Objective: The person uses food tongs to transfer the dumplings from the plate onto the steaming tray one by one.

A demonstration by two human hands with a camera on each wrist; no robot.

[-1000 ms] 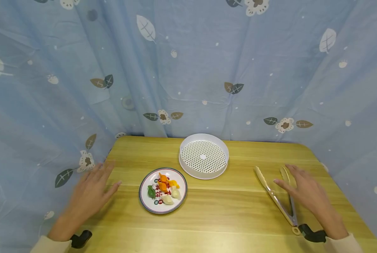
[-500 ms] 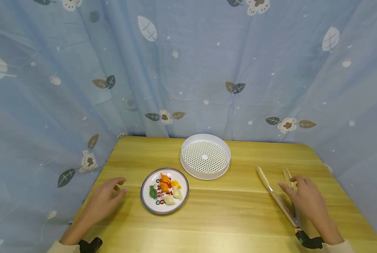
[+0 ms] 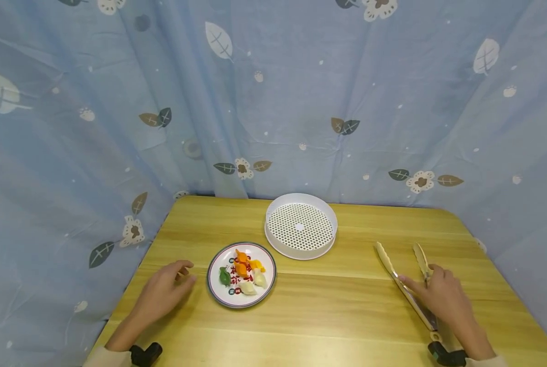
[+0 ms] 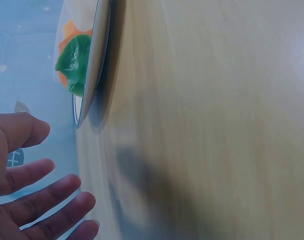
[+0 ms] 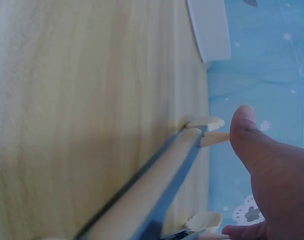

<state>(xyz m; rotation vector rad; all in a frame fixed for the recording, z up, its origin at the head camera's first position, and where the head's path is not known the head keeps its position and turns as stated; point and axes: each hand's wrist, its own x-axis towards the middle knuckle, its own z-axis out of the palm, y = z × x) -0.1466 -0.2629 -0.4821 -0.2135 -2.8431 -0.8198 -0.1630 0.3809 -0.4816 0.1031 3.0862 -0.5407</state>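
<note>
Tongs (image 3: 404, 286), cream-tipped with a metal spring handle, lie at the lower right of the head view on the wooden table (image 3: 328, 306), arms splayed apart, tips pointing toward the backdrop. Right hand (image 3: 440, 295) rests over the handle end, thumb along the nearer arm and fingers curling over the farther arm; the tool is not lifted, and whether the fingers have pressed in on it cannot be told. Left hand (image 3: 163, 290), lower left, lies on the table with fingers loosely curled, holding nothing, just beside the patterned plate (image 3: 215, 285). Plate contents: small dumpling pieces (image 3: 243, 272) in orange, green and white, clustered at its centre. White perforated steamer tray (image 3: 301, 227), centre of the frame, sits beyond the plate, near it but apart, with nothing in it. Blue leaf-print curtain (image 3: 273, 102) fills the upper frame. Step in hand, as judged: taking up the tongs. Next move would call for closing the fingers round both arms near the hinge and lifting the tool clear of the table.
</note>
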